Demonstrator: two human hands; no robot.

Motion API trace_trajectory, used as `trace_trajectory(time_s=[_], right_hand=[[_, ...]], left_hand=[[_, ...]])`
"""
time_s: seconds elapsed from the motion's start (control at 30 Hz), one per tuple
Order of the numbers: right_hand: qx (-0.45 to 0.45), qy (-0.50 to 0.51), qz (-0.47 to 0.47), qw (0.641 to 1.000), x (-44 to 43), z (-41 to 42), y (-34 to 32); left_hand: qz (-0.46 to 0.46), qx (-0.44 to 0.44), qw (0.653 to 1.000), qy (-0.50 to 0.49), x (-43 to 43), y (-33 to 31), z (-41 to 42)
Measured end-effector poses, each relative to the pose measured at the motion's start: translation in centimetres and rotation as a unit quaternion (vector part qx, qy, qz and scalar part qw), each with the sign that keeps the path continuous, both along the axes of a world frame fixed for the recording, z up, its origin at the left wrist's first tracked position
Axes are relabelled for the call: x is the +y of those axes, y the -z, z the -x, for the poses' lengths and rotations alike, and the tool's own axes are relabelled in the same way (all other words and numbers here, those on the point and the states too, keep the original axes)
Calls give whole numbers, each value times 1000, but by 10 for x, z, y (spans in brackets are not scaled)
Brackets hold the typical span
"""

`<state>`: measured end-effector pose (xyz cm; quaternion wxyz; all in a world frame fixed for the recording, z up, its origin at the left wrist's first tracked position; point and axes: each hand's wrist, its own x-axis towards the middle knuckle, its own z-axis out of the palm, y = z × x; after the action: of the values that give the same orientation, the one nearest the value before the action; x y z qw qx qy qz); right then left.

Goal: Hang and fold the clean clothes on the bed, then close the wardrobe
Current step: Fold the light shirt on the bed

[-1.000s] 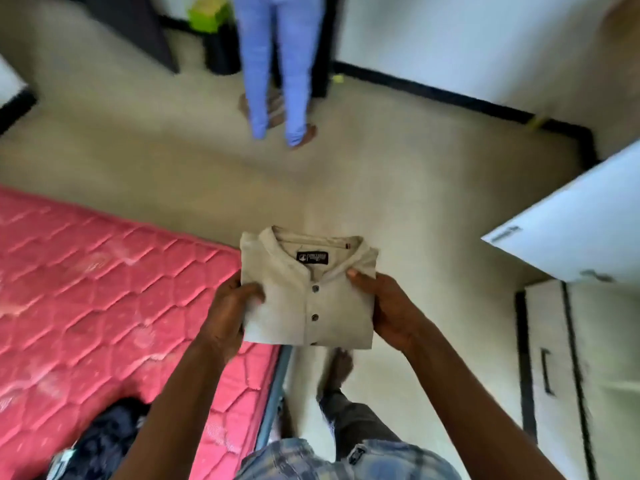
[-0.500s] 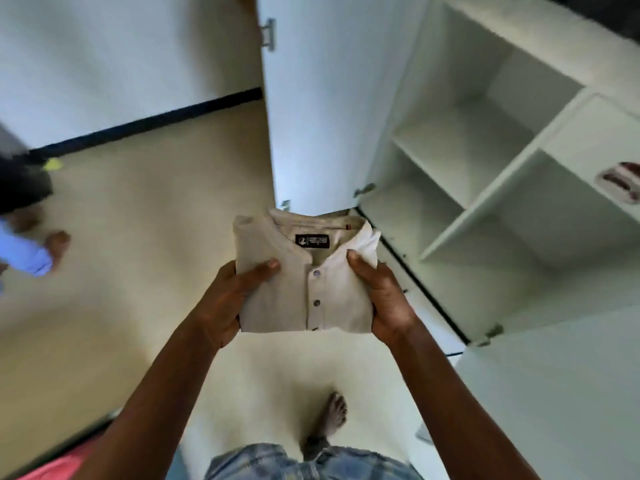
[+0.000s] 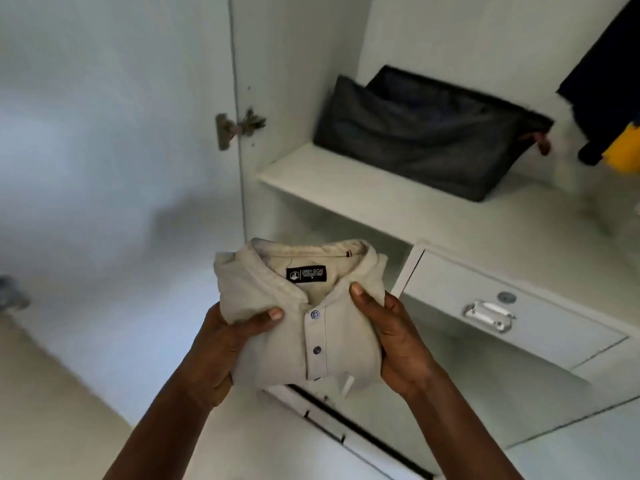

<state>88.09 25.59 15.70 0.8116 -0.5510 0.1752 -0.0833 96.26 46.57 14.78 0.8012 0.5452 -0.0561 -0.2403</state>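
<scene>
Holding one folded beige shirt (image 3: 311, 327), collar up and label showing, both hands clamp it from the sides. The left hand (image 3: 221, 344) sits at its 9 o'clock with the thumb laid over the front panel. The right hand (image 3: 394, 341) sits at its 3 o'clock with the thumb pressed beside the placket. The two-sided grip probably keeps the fold square in transit, since loose cloth would slump out of a single hold. Location of item: in the air before the open wardrobe (image 3: 294, 81), touching no surface. At 1 o'clock from the shirt is a white shelf (image 3: 363, 192) carrying a dark grey bag (image 3: 426, 140) toward its back; the bare board in front is a likely resting place. At 3 o'clock is a drawer (image 3: 450, 299) with a metal handle (image 3: 488, 315); whether it is fully closed cannot be told. At 11 o'clock is a door hinge (image 3: 239, 128). Obscured: the fingers of both hands behind the shirt, and its sleeves and lower folds. A dark hanging garment (image 3: 602, 64) and a yellow item (image 3: 623, 152) are both cut by the frame edge at 2 o'clock. The label's small print is unreadable.
</scene>
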Motion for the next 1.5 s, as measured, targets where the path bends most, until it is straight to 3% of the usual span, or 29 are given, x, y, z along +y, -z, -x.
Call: trace_trajectory(time_s=[0.13, 0.27, 0.37, 0.47, 0.53, 0.63, 0.7, 0.77, 0.87, 0.97, 1.23, 1.37, 1.47, 1.5], right_hand=[[-48, 9, 32, 998, -30, -55, -51], [-112, 159, 193, 962, -76, -107, -98], [-155, 291, 396, 857, -125, -130, -118], [-142, 354, 629, 678, -192, -152, -128], [-55, 319, 746, 582, -236, -166, -143], [123, 198, 831, 505, -290, -181, -165], [173, 151, 854, 467, -316, -183, -172], [122, 146, 884, 426, -327, -177, -167], [-51, 215, 905, 365, -343, -160, -136], [-113, 254, 893, 354, -362, -152, -101], [-121, 353, 858, 354, -382, -157, -68], [-117, 337, 860, 365, -377, -163, -60], [-105, 334, 863, 363, -382, -165, -58], [-99, 340, 862, 363, -386, -164, -58]], left_hand=[[44, -37, 998, 40, -43, -54, -82], [79, -116, 986, 86, -93, -121, -157], [111, -170, 975, 91, -130, -166, -207], [120, -216, 965, 88, -171, -204, -248], [107, -224, 967, 62, -201, -226, -269], [85, -237, 967, 35, -245, -249, -285], [72, -237, 968, 35, -278, -263, -292], [43, -241, 968, 48, -307, -276, -298], [-24, -261, 961, 86, -348, -290, -310], [-82, -239, 960, 123, -396, -286, -319], [-107, -54, 957, 264, -507, -188, -327], [-261, -109, 899, 335, -537, -121, -338], [-301, -199, 883, 301, -552, -102, -349], [-329, -256, 861, 290, -555, -102, -349]])
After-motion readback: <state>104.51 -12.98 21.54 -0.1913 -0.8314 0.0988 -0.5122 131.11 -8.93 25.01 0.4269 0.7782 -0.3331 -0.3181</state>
